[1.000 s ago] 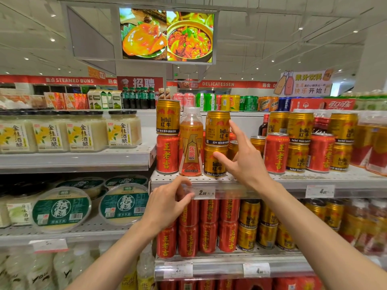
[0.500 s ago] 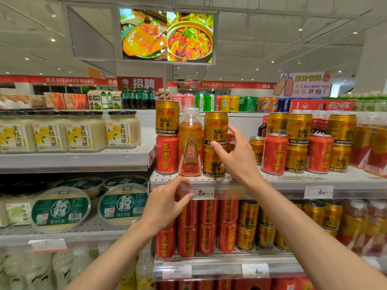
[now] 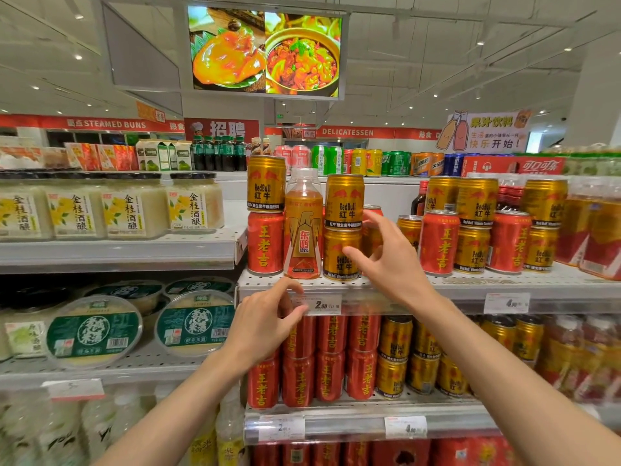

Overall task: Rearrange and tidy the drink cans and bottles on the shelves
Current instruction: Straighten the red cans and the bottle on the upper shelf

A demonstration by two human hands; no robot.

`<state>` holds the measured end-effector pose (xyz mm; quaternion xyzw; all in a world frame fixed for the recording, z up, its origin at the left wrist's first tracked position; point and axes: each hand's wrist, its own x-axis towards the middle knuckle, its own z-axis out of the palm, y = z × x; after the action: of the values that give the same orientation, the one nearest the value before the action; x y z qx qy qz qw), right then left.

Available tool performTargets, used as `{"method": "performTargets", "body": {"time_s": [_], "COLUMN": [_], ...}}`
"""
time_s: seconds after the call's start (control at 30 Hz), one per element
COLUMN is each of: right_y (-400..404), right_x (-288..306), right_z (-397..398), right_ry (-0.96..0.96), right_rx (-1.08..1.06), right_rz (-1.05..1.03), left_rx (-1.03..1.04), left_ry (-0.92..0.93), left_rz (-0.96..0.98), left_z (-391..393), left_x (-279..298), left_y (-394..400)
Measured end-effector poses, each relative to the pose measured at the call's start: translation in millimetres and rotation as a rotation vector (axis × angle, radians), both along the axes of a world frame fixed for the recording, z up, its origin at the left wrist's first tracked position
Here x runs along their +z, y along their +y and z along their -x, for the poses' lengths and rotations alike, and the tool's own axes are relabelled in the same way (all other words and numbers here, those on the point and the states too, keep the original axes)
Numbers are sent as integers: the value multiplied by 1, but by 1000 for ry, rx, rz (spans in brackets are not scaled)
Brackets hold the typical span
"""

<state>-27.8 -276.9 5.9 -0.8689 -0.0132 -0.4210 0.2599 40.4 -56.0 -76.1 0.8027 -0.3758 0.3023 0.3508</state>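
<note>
On the upper shelf (image 3: 420, 284) a gold Red Bull can (image 3: 343, 201) stands on a second gold can (image 3: 337, 255). Left of them are an orange Dongpeng bottle (image 3: 303, 227) and a red Wanglaoji can (image 3: 264, 243) with a gold can (image 3: 265, 183) on top. My right hand (image 3: 391, 260) is spread beside the gold stack, its thumb in front of the lower can and its index finger by a red can (image 3: 372, 210) behind. My left hand (image 3: 265, 319) hovers loosely curled at the price rail, holding nothing.
More red and gold cans (image 3: 477, 240) fill the shelf to the right. Red cans (image 3: 331, 358) and gold cans (image 3: 396, 358) are stacked on the shelf below. Jars of rice wine (image 3: 134, 210) and green-lidded tubs (image 3: 94, 331) occupy the left bay.
My right thumb rose along the gold stack and came back down to the lower can while the index finger curled inward. The left hand stayed at the rail.
</note>
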Motion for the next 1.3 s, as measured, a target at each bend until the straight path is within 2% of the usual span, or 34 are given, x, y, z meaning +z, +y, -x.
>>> {"method": "performTargets", "body": {"time_s": [0.13, 0.4, 0.73, 0.97, 1.2, 1.3], "right_y": [3, 17, 28, 25, -13, -35], "right_x": [-27, -41, -49, -45, -37, -37], "right_z": [6, 2, -6, -4, 9, 9], "right_ry": [-43, 17, -18, 10, -101, -31], "right_rx": [-119, -232, -237, -222, -232, -282], "right_rz": [104, 45, -50, -18, 53, 22], "left_rx": [-4, 6, 19, 24, 16, 14], "left_ry": [0, 3, 7, 17, 10, 9], "left_rz": [1, 5, 0, 14, 17, 31], "left_z": [0, 1, 1, 3, 1, 0], "left_x": [0, -1, -1, -1, -2, -4], "left_y": [-1, -1, -2, -3, -3, -3]}}
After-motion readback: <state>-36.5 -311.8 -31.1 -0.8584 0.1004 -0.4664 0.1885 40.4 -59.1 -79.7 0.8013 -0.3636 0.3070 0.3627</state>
